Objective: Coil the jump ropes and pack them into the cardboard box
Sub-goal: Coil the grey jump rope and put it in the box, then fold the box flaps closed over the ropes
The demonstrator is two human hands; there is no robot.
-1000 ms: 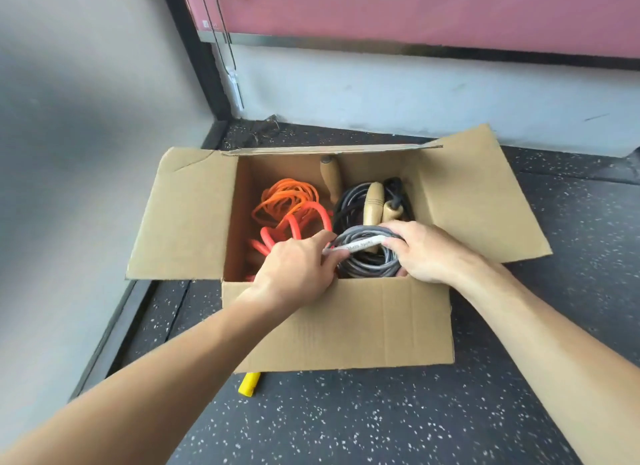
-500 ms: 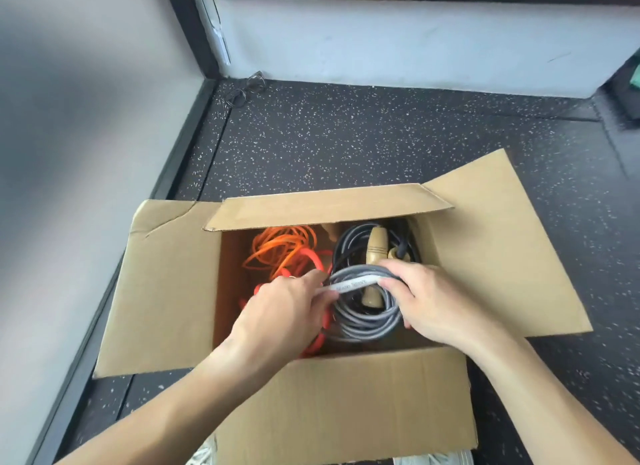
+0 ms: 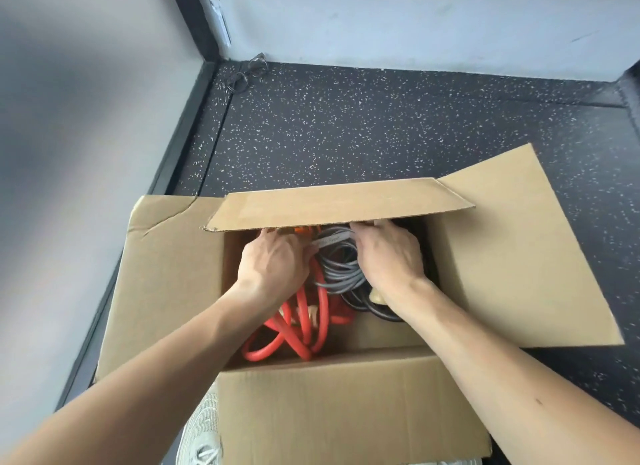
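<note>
Coiled grey rope [image 3: 341, 274] gripped inside the box [image 3: 346, 405] by left hand [image 3: 273, 267] and right hand [image 3: 388, 260]; red rope [image 3: 311, 319] and black rope [image 3: 377, 312] already packed; release remains.

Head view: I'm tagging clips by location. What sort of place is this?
Probably a gym or exercise room. The floor is dark and speckled, like rubber gym matting. A red jump rope and a grey jump rope are in the cardboard box, which stands next to a plain wall.
</note>
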